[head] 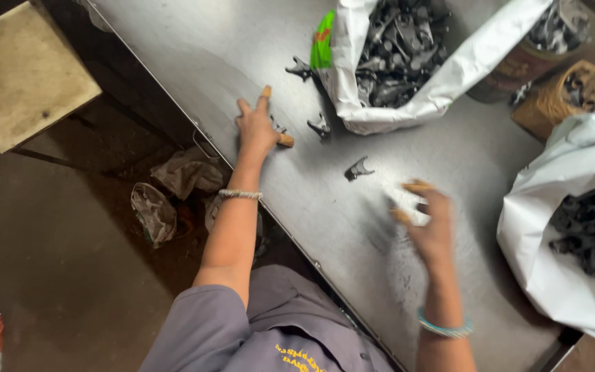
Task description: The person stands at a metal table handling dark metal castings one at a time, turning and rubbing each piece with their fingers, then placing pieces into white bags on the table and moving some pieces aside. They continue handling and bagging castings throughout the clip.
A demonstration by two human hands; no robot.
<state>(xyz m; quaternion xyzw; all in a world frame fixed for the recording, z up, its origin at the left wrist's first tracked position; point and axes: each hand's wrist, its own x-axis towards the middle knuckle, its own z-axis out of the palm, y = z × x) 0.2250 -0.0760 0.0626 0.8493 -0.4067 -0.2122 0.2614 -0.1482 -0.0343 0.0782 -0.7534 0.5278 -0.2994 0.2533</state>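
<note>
Head view: grey metal surface (256, 41) runs diagonally, loose dark metal parts on it. One small forked part (359, 168) lies in the open between the two hands, another (320, 126) just beside the far sack, a third (300, 68) at the sack's left edge. Wooden stool (22, 69) far left off the surface, crumpled rags (173, 186) on the floor below the edge. Nothing blocks the hands.

Left hand (257, 131) stretched far out, palm down, flat on the surface, fingers spread with taped tips, covering a small dark part (278, 128); not gripping. Right hand (427, 219) near right, motion-blurred, fingers loosely curled; cannot tell if it holds anything.

Far white sack (408, 96) open, full of dark metal parts. Right white sack (559, 227) also open, same parts inside. Woven basket (562, 93) far right, parts in it.
</note>
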